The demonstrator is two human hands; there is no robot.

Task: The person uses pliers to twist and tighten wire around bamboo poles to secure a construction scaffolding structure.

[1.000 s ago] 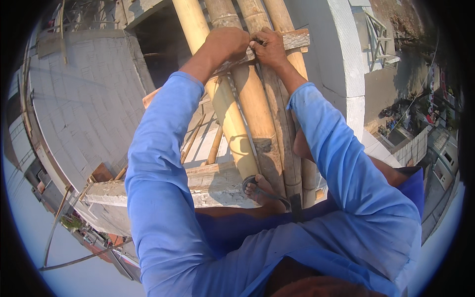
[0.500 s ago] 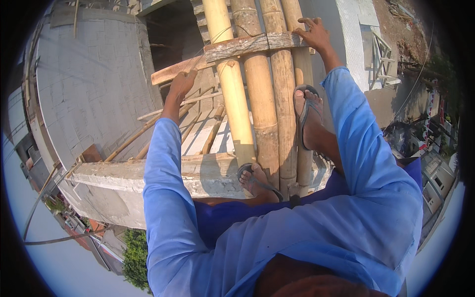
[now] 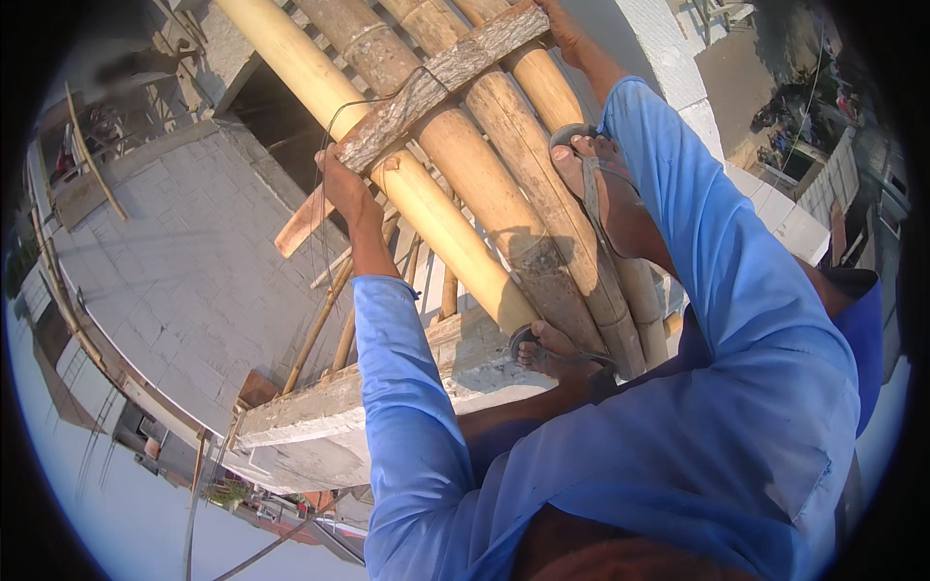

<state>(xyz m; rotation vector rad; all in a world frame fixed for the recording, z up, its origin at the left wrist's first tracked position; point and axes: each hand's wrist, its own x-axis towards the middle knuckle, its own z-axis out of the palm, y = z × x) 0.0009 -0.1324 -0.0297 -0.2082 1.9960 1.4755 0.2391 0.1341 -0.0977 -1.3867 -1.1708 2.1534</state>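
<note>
A rough, weathered wooden plank [image 3: 450, 77] lies crosswise over several thick bamboo poles. My left hand [image 3: 351, 189] is closed at the plank's left end, beside the pale yellow bamboo pole [image 3: 426, 203]. Thin dark wire [image 3: 341, 108] loops around the plank and hangs near that hand. At the plank's far right end my right hand [image 3: 572, 37] grips the wood, its fingers partly cut off by the picture's upper edge. A second, reddish board [image 3: 302, 225] sticks out beneath the poles, just beyond my left hand.
My sandalled feet [image 3: 603, 184] rest on the bamboo poles [image 3: 513, 198]. Below left is a grey block surface [image 3: 208, 223] with a dark opening [image 3: 281, 121] beside it. A concrete ledge [image 3: 387, 397] runs under the poles. The ground and rooftops lie far below.
My left hand has moved from beside the plank, near the wire, onto its left end. My right hand stays at the right end, with its fingers more closed. The view has turned.
</note>
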